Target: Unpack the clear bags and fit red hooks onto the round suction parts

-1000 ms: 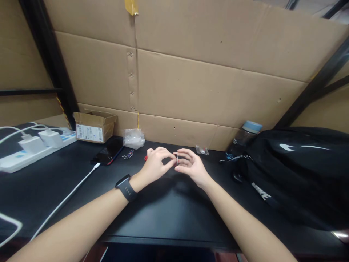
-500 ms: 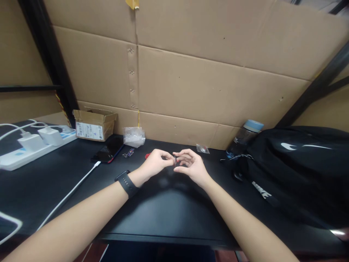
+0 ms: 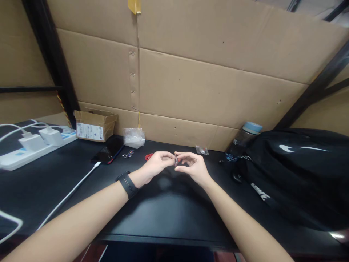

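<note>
Black and smooth, the tabletop [image 3: 163,222] runs the width of the view, with a pale sheen near its front edge. A brown cardboard wall [image 3: 185,82] rises behind it, creased in level lines, with one strip of yellow tape [image 3: 134,6] at the top. Dark metal posts slant up on both sides, one left [image 3: 46,54] and one right [image 3: 313,92].

Two bare hands meet over the middle of the tabletop. One small, clear, round disc [image 3: 176,161] stands nearly edge-on between them, raised above the surface. The right hand [image 3: 196,168] holds it in its grip, index finger above and thumb below. The fingertips of the left hand [image 3: 156,167] are drawn together at its face; whether that grip pinches it, I cannot tell. One dark watch [image 3: 127,185] circles the left wrist.

Counted around them: one red bundle [image 3: 148,157] beyond the left hand, one metal trinket [image 3: 128,154], two clear plastic packets [image 3: 134,137], one phone [image 3: 107,151] on a white cable [image 3: 69,194], one cardboard box [image 3: 91,131], one power strip [image 3: 16,161] carrying two large white plugs [image 3: 51,136], one blue-lidded bottle [image 3: 252,127] and one black bag [image 3: 300,174].
</note>
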{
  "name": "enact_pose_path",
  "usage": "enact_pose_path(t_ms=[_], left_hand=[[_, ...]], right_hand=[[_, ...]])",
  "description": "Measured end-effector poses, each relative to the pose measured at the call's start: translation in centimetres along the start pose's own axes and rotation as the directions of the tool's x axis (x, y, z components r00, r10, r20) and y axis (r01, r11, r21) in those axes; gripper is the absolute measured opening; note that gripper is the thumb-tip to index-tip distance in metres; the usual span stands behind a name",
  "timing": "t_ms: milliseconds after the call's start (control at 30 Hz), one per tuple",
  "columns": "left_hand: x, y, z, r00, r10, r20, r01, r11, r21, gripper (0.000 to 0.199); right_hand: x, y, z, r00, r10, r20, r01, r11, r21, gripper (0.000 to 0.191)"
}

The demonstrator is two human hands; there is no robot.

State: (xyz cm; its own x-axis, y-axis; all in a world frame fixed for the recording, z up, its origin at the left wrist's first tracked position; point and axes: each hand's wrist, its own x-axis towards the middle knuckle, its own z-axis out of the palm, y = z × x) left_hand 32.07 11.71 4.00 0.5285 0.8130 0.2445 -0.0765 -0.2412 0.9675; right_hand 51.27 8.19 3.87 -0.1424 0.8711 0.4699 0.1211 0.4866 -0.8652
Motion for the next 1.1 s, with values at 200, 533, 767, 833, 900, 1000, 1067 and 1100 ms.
enact_pose_path(t_ms=[200,533,767,833,900,1000,1067,1100], left_hand=[[-0.1,-0.1,-0.2,0.994,-0.006,0.108,0.015,0.996,-0.083,0.022],[-0.4,0.1,0.3,0.997,0.069,0.024,-0.065,0.986,-0.153,0.036],[-0.2,0.3,0.3,0.957,0.281,-0.077,-0.275,0.958,0.078,0.033],[-0.1,0.3,0.3,0.955,0.281,-0.091,-0.275,0.958,0.078,0.034],[-0.1,0.3,0.3,0.957,0.274,-0.099,-0.267,0.961,0.074,0.035],[-0.2,0.3,0.4,0.959,0.262,-0.109,-0.255,0.964,0.074,0.035],[-0.3,0.4,0.5,0.962,0.251,-0.107,-0.244,0.967,0.071,0.033],[-0.4,0.4,0.5,0.963,0.245,-0.107,-0.239,0.969,0.069,0.033]], right_hand=[[0.0,-0.4,-0.1,0.998,-0.054,0.032,0.054,0.998,-0.015,0.038],[-0.1,-0.7,-0.3,0.999,-0.04,0.024,0.041,0.999,-0.035,0.04],[-0.2,-1.2,-0.4,0.998,-0.034,0.056,0.034,0.999,-0.01,0.032],[-0.3,-1.7,-0.4,0.997,-0.014,0.075,0.016,1.0,-0.025,0.021],[-0.3,-2.1,-0.3,0.998,-0.014,0.068,0.017,0.999,-0.044,0.016],[-0.4,-2.1,-0.2,0.999,-0.021,0.032,0.023,0.998,-0.05,0.017],[-0.3,-2.1,-0.2,1.0,-0.016,0.014,0.017,0.998,-0.053,0.016],[-0.3,-2.0,-0.1,1.0,-0.017,0.008,0.017,0.998,-0.056,0.016]])
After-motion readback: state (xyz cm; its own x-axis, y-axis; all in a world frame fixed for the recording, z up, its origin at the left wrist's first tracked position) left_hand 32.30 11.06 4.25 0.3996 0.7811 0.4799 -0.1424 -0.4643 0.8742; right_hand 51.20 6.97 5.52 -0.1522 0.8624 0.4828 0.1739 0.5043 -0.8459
